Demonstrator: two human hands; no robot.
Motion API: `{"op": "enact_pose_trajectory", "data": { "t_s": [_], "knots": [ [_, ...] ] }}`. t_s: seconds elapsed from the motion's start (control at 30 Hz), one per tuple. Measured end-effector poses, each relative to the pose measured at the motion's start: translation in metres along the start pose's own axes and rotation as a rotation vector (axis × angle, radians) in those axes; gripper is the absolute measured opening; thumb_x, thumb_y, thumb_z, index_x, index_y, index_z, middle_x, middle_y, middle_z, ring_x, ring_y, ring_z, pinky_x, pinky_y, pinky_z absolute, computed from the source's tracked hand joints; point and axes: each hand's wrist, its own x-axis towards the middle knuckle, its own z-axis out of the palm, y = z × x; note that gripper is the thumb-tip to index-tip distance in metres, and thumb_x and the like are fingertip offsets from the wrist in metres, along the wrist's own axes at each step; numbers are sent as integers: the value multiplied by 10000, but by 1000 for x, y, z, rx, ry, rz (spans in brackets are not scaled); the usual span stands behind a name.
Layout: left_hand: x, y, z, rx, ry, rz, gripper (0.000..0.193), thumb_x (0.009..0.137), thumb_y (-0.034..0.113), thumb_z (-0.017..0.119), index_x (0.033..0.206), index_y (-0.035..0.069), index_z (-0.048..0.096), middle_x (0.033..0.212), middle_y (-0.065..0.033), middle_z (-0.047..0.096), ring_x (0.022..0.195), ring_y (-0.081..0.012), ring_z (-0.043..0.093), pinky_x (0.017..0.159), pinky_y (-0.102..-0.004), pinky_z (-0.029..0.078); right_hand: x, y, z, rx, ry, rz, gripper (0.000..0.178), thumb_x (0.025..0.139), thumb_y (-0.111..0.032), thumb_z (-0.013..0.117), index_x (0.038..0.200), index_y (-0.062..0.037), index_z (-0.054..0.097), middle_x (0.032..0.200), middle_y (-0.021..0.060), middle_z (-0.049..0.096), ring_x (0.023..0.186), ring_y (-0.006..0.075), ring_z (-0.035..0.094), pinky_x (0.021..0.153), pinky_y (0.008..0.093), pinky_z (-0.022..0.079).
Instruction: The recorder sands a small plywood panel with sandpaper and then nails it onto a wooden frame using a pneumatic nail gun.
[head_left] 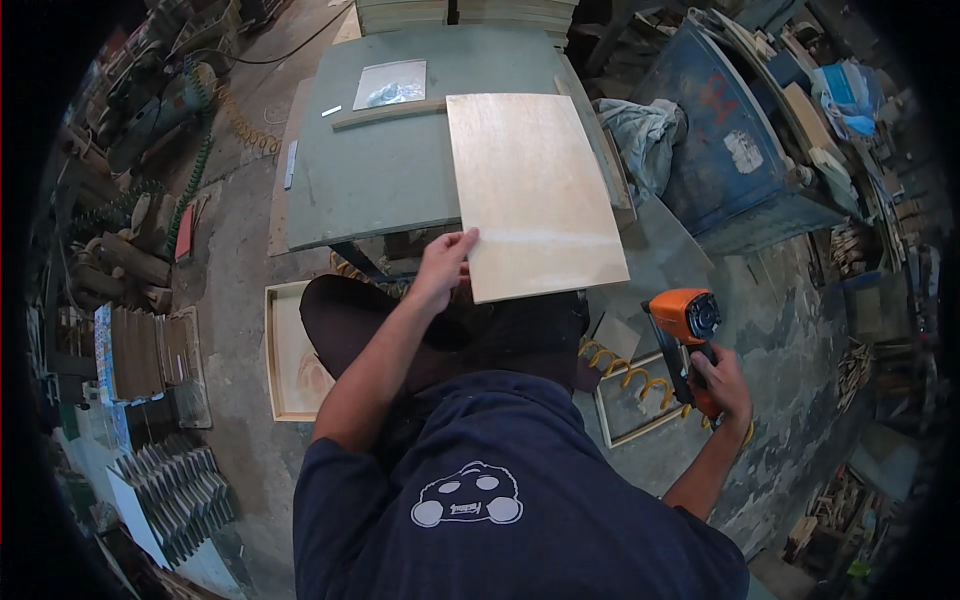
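Observation:
A pale plywood panel lies partly on the green-grey worktable, its near end jutting out over my lap. My left hand grips the panel's left edge near the close corner, thumb on top and the other fingers out of sight underneath. Off to the right, away from the panel, my right hand is wrapped round the handle of an orange and black nail gun. A coiled yellow air hose runs beside the gun, low over the floor.
A wooden strip and a white sheet lie on the table's far part. One shallow wooden tray stands left of my legs. A large blue bin is at the far right. Stacked boards stand at left.

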Motion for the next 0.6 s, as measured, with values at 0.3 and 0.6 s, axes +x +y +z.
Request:
{"op": "enact_pose_trajectory", "data": {
  "t_s": [0.3, 0.6],
  "knots": [
    [-17, 5, -19, 19, -323, -213, 453, 945, 420, 576, 1171, 29, 544, 1019, -52, 612, 841, -135, 628, 728, -299, 548, 2, -51, -9, -56, -117, -82, 270, 893, -254, 648, 940, 5, 586, 697, 10, 582, 602, 82, 540, 564, 251, 454],
    [-26, -9, -29, -37, -381, -204, 389, 923, 352, 633, 1122, 27, 556, 1037, -71, 613, 878, -170, 645, 807, -323, 555, 56, -187, 48, -528, -688, -221, 323, 903, -316, 618, 973, -2, 601, 660, -11, 541, 583, 63, 522, 530, 246, 442]
  ]
}}
